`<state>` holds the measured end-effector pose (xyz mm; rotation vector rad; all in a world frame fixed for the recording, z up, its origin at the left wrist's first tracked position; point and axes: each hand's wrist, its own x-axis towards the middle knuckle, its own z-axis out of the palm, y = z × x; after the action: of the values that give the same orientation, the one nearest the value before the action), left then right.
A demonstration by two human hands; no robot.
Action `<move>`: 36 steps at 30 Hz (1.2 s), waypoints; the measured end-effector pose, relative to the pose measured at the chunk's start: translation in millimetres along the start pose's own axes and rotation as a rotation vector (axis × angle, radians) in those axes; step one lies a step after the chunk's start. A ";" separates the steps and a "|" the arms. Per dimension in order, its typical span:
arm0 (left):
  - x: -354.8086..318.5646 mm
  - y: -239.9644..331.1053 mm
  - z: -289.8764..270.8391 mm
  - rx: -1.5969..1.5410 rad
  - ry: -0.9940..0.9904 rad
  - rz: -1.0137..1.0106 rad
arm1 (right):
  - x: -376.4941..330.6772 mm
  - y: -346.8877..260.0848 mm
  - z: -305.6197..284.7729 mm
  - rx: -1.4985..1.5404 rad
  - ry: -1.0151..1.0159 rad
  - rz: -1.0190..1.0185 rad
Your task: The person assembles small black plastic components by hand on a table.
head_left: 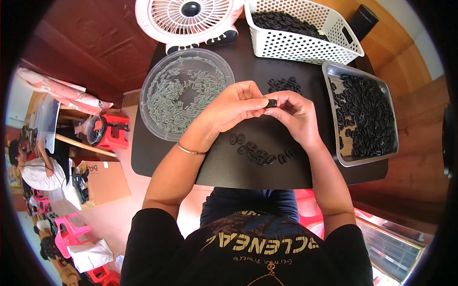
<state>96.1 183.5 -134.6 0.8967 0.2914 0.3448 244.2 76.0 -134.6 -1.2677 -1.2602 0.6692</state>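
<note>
Over the middle of the dark table (pixel 229 174), my left hand (pixel 234 107) and my right hand (pixel 296 114) meet, fingertips closed from both sides on one small black plastic piece (pixel 272 103). Most of that piece is hidden by my fingers. Below my hands lies a loose group of black oval pieces with holes (pixel 261 154). Just beyond my fingers is another small heap of black pieces (pixel 285 85). To the left of my left hand stands a round clear tub (pixel 147 125), holding many slender grey-green pieces spread around its bottom.
At the right, a metal tray (pixel 339 153) holds many black oval pieces. A white perforated basket (pixel 305 50) with more black pieces stands at the back, next to a pink-and-white fan (pixel 191 21). On the left are a cardboard box (pixel 112 183), red stools (pixel 114 133) and other people.
</note>
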 end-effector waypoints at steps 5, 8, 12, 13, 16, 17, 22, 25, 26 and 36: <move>1.1 2.6 1.7 0.020 -0.008 0.002 | 7.4 -9.6 -6.9 0.044 -0.089 0.062; -3.3 5.7 2.1 -0.048 0.008 0.071 | 15.4 -16.6 -0.9 -0.040 -0.055 -0.027; -15.6 32.5 3.5 0.038 0.114 0.164 | 43.8 -36.2 5.3 -0.241 0.122 -0.106; -22.3 45.5 4.3 0.253 0.179 0.242 | 59.3 -34.0 -0.4 -0.255 0.202 -0.126; -38.2 68.0 -11.3 0.800 0.255 0.421 | 102.7 -36.7 -27.3 -0.434 0.357 -0.274; -40.3 69.0 -29.4 1.006 0.283 0.481 | 114.2 -29.5 -31.2 -0.515 0.399 -0.311; -72.5 67.5 -53.4 1.522 0.488 0.376 | 100.1 -39.1 -24.6 -0.673 0.394 -0.400; -88.4 60.9 -67.6 1.665 0.420 0.381 | 60.5 -49.4 -21.2 -0.394 0.087 -0.132; -92.1 61.2 -69.1 1.690 0.395 0.316 | 47.7 -50.8 -23.3 -0.395 0.089 -0.131; -90.7 57.0 -66.8 1.875 0.418 0.266 | -25.7 -52.0 -43.4 -0.295 -0.125 0.125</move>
<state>-21.7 226.4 -119.3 2.7291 0.9341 0.4634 264.9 25.7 -86.8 -1.5770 -1.4290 0.6773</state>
